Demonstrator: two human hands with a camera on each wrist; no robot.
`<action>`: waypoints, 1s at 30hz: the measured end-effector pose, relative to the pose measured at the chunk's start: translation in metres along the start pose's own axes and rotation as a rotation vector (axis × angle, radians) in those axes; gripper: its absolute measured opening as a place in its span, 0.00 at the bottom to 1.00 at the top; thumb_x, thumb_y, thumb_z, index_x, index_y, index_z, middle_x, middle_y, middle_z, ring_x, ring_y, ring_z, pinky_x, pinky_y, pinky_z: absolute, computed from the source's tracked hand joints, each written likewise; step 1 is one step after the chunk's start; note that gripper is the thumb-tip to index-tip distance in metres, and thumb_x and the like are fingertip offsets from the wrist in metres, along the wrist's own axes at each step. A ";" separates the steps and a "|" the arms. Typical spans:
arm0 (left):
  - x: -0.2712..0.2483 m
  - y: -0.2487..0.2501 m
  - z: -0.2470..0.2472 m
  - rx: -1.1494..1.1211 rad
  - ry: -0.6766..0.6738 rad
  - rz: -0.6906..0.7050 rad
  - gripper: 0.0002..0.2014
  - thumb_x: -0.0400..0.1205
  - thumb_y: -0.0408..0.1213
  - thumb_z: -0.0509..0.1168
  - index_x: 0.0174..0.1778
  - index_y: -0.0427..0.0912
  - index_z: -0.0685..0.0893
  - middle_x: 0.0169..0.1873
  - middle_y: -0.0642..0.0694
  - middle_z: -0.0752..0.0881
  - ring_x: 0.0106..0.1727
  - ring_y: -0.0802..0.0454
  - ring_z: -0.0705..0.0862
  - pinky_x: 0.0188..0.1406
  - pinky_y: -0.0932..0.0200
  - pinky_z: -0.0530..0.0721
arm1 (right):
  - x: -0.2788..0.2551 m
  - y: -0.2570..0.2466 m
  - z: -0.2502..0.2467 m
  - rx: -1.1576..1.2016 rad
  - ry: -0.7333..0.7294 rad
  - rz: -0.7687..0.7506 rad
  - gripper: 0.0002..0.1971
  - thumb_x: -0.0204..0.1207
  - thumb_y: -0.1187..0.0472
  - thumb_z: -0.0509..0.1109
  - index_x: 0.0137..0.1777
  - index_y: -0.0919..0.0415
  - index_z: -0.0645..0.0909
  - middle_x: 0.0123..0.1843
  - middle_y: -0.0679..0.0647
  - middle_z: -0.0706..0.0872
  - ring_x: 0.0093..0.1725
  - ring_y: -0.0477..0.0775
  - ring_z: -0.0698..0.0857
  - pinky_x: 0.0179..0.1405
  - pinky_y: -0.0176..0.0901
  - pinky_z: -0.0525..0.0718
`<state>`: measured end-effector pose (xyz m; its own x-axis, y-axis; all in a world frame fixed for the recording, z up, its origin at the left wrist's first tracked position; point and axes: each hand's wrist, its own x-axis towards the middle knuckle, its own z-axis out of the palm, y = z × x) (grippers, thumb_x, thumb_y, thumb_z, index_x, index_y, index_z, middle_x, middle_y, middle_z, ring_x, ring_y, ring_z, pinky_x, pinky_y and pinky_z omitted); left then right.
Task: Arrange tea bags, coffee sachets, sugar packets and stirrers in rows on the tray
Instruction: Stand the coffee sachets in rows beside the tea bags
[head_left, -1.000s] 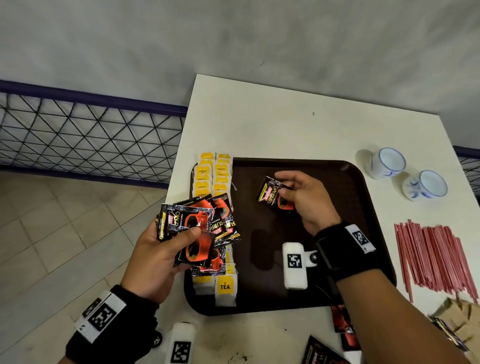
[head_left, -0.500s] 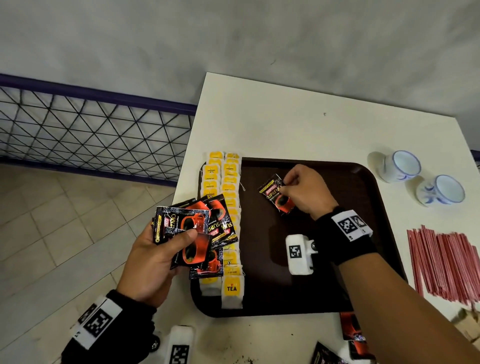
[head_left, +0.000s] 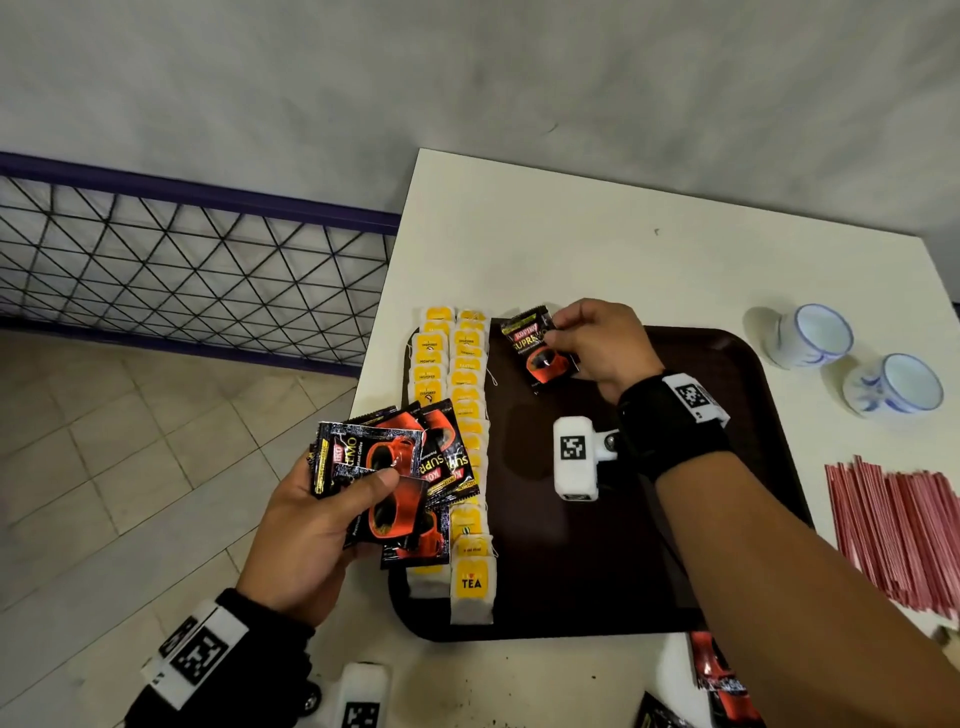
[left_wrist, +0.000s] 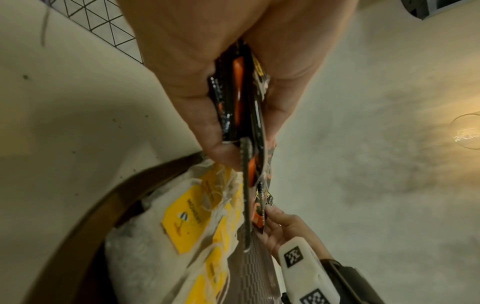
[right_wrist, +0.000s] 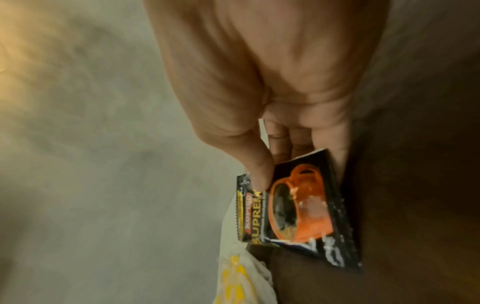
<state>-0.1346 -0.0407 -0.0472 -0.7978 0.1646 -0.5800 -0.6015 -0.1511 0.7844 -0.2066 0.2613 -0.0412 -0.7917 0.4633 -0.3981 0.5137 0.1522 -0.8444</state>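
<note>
A dark brown tray (head_left: 727, 358) lies on the white table. Two rows of yellow-tagged tea bags (head_left: 467, 400) run along its left edge, and they show in the left wrist view as tea bags (left_wrist: 182, 222). My right hand (head_left: 597, 343) pinches one black and red coffee sachet (head_left: 537, 348) at the tray's far left corner, just right of the tea rows; the right wrist view shows the thumb on that sachet (right_wrist: 298, 209). My left hand (head_left: 311, 525) grips a fanned stack of coffee sachets (head_left: 395, 467) above the tray's left edge, seen edge-on as the stack (left_wrist: 241, 107).
Red stirrers (head_left: 898, 530) lie in a pile right of the tray. Two white and blue cups (head_left: 810, 335) stand at the far right. More coffee sachets (head_left: 717, 675) lie on the table at the near edge. A wire-mesh fence (head_left: 182, 270) stands left of the table.
My right hand has carried the single sachet from the tray's middle toward its far left corner, beside the tea rows. The left hand keeps its stack in about the same place.
</note>
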 end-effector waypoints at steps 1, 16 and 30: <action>-0.001 0.001 0.000 0.006 0.000 -0.001 0.20 0.76 0.26 0.73 0.63 0.44 0.84 0.53 0.37 0.92 0.51 0.31 0.92 0.46 0.28 0.88 | 0.001 -0.002 0.003 0.057 -0.001 0.027 0.12 0.72 0.75 0.76 0.38 0.58 0.82 0.38 0.53 0.85 0.40 0.54 0.87 0.31 0.44 0.87; 0.006 0.008 0.001 0.015 -0.008 -0.038 0.21 0.75 0.26 0.73 0.64 0.41 0.83 0.54 0.37 0.92 0.53 0.31 0.91 0.52 0.20 0.85 | 0.012 -0.010 0.022 -0.003 0.102 0.055 0.10 0.74 0.70 0.78 0.36 0.58 0.82 0.34 0.57 0.87 0.26 0.52 0.85 0.23 0.40 0.83; 0.008 0.009 0.002 0.008 -0.006 -0.051 0.20 0.76 0.25 0.72 0.64 0.42 0.82 0.52 0.37 0.92 0.51 0.34 0.92 0.50 0.29 0.88 | 0.012 -0.013 0.030 -0.285 0.181 -0.076 0.08 0.72 0.65 0.75 0.33 0.56 0.84 0.31 0.59 0.89 0.30 0.60 0.91 0.39 0.58 0.93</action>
<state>-0.1463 -0.0393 -0.0439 -0.7655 0.1781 -0.6183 -0.6414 -0.1343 0.7554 -0.2326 0.2384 -0.0452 -0.7731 0.5846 -0.2459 0.5471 0.4188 -0.7247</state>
